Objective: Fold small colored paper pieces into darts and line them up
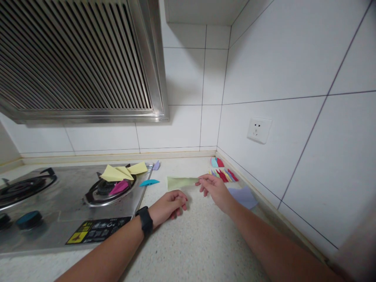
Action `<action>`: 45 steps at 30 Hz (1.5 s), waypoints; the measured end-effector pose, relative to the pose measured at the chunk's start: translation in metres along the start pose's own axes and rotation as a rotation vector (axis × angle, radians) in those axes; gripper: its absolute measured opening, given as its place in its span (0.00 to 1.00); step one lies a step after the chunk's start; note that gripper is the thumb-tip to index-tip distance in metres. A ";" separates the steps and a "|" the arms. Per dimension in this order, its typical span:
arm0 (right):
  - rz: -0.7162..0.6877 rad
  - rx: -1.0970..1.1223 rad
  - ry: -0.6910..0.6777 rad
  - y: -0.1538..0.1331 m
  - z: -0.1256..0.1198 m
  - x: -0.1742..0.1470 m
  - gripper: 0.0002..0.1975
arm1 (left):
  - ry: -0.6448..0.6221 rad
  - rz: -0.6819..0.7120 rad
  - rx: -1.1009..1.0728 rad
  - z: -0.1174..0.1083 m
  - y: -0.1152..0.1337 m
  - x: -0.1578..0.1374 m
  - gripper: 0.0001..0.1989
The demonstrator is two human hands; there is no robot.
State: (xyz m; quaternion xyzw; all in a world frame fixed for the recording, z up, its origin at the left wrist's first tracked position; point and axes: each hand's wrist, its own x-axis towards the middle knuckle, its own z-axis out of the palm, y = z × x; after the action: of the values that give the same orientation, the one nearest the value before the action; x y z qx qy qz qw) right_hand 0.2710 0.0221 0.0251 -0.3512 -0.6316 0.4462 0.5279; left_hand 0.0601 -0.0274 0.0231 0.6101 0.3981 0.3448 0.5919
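Right hand: fingertips pinched on right end of pale green paper, over countertop, towards its back edge. Left hand: loosely half-curled, just in front of the paper; cannot tell whether gripping anything. Along countertop's right edge: lavender paper; farther back, row of multicoloured folded pieces; nearest back right corner, blue-and-red cluster. At right edge of stove: blue folded paper. Over right burner: yellow folded papers, magenta piece.
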 end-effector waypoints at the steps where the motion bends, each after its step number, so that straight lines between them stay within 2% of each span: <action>1: 0.010 0.022 0.010 -0.001 0.000 0.000 0.13 | 0.003 0.000 -0.006 0.000 0.000 0.000 0.19; 11: 0.147 0.359 0.042 -0.010 -0.005 0.001 0.15 | -0.018 -0.002 0.009 -0.001 -0.003 0.001 0.18; 24: 0.180 0.359 0.005 -0.007 -0.005 0.000 0.15 | -0.024 -0.003 0.037 -0.001 -0.004 0.000 0.17; 34: 0.044 0.113 -0.021 -0.007 -0.001 -0.002 0.09 | -0.030 0.015 0.106 0.000 -0.005 -0.001 0.19; 40: -0.048 0.218 0.054 -0.011 -0.001 -0.002 0.06 | -0.068 0.004 0.100 -0.003 -0.005 -0.001 0.19; 45: -0.070 0.323 0.082 -0.015 -0.001 -0.001 0.03 | -0.104 -0.013 0.095 -0.004 -0.005 0.000 0.19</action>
State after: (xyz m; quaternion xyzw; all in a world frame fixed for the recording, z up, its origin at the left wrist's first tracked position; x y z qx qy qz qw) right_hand 0.2725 0.0158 0.0383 -0.2576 -0.5413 0.5085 0.6181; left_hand 0.0565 -0.0255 0.0186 0.6519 0.3868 0.2894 0.5845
